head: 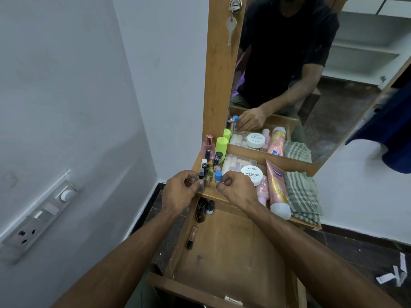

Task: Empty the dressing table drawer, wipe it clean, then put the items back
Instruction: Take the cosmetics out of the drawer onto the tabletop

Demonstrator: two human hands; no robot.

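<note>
Left hand (178,192) reaching over the front edge of the wooden dressing-table shelf (211,194), fingers curling round a small clear bottle with a black cap (201,177) and gripping it among the crowd of little bottles at the shelf's left end. Right hand (235,187) working just beside it, thumb and forefinger pinching a small tube with a bright blue cap (218,177), the tube standing upright on the shelf.

Standing behind these two: a pale pink perfume bottle with a rosy metallic cap (209,144), a lime-green cylindrical container (221,147), and several dark-capped nail-polish bottles, packed closely together. Lying farther right on the shelf: a clear plastic box (238,162), a round white tub printed "NAIL POLISH" (252,174) resting partly on that box, a long pink tube with a white cap (278,192), and a folded green-and-white checked cloth (302,194) touching the tube's right side.

Sitting pulled out below the shelf: the open wooden drawer (233,247), its floor mostly bare and scuffed. Remaining in its back left corner, near each other: a brown bottle with a black cap (200,210) and a small dark bottle with a white label (209,207). Lying along the left wall: a slim pinkish tube with a dark end (191,237).

Reflecting hands and bottles above the shelf: a wood-framed mirror (311,74). Hanging from a lock on the frame: a silver key (230,27).
</note>
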